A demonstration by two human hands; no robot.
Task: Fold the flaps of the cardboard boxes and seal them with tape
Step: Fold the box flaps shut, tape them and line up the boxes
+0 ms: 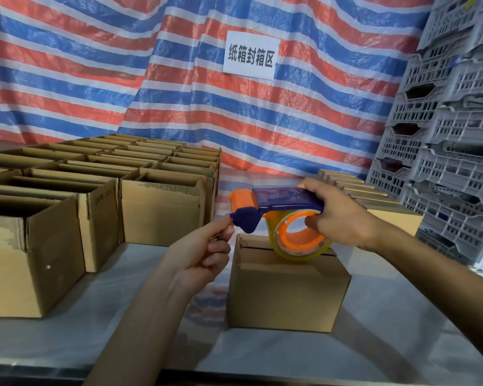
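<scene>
Dispenser in right hand over box, left hand at front edge.

Item count, bench, head view.
Hands: 2, left hand and right hand. Tape dispenser: 1, with 1 tape roll. Closed box, centre: 1. Open boxes, left: 3 in nearest row, further rows behind, total not countable. Row of boxes, right rear: number unclear. Paper sign: 1. Grey crates: stacked, too many to count.
</scene>
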